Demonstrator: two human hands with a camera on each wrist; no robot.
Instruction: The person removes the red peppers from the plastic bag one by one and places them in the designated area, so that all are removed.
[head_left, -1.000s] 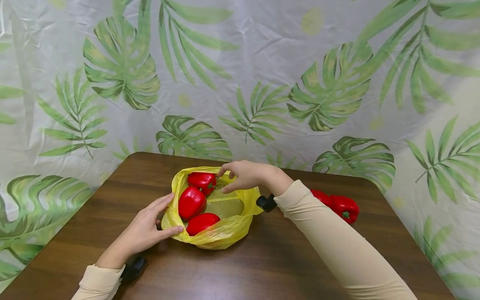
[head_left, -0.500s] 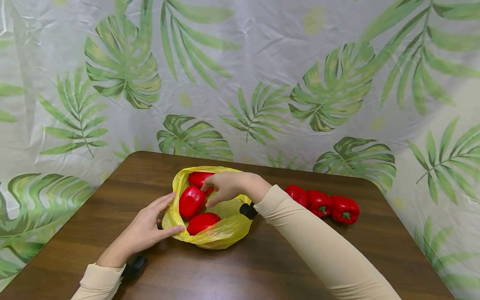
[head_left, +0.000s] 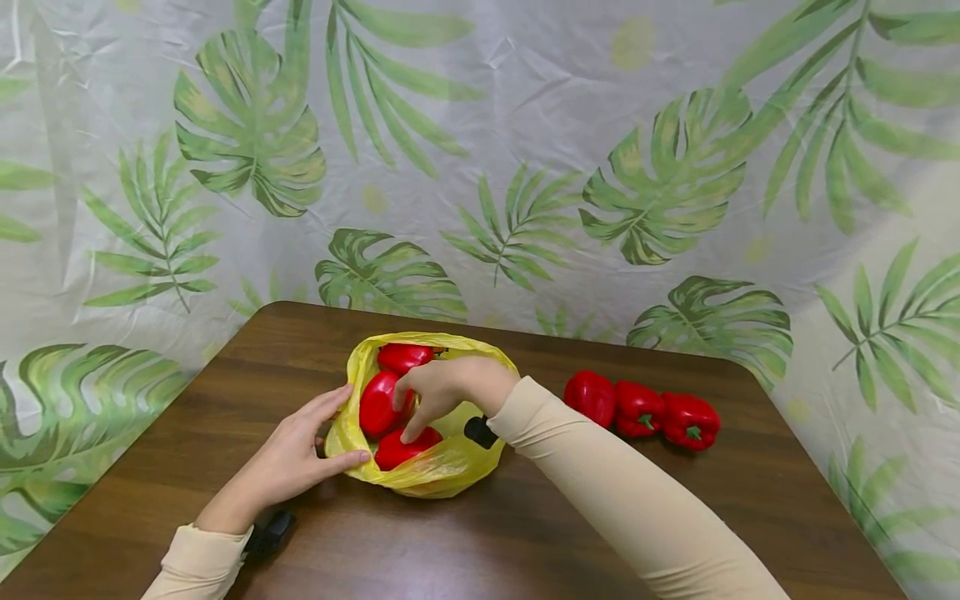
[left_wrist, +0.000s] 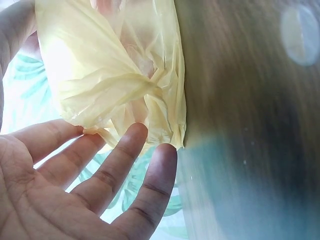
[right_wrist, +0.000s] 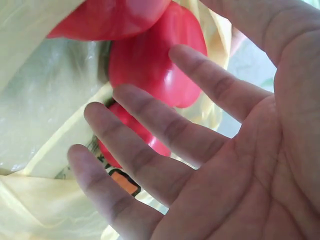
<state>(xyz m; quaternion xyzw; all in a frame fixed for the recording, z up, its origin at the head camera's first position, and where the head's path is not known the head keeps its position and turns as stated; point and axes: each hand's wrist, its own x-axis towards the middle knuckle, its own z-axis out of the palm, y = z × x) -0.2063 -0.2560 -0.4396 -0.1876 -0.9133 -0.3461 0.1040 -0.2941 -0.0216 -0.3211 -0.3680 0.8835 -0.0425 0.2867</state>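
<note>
A yellow plastic bag (head_left: 431,482) stands wide-mouthed on the table with three red bell peppers inside: a far one (head_left: 402,357), a middle one (head_left: 377,406) and a near one (head_left: 401,454). My left hand (head_left: 296,454) rests against the bag's left side, its extended fingers and thumb touching the yellow plastic (left_wrist: 120,95). Reaching into the bag mouth, my right hand (head_left: 442,387) has its fingers over the middle pepper and its thumb by the near one. In the right wrist view its fingers are spread, near the middle pepper (right_wrist: 150,70); contact is unclear.
Three more red bell peppers lie in a row to the right of the bag: a left one (head_left: 590,397), a centre one (head_left: 638,408) and a right one (head_left: 690,421). The brown wooden table (head_left: 465,550) ends before a leaf-printed curtain (head_left: 525,125).
My right hand has moved left and nearer, from the bag's right part to over the middle and near peppers. The left hand keeps its place on the bag.
</note>
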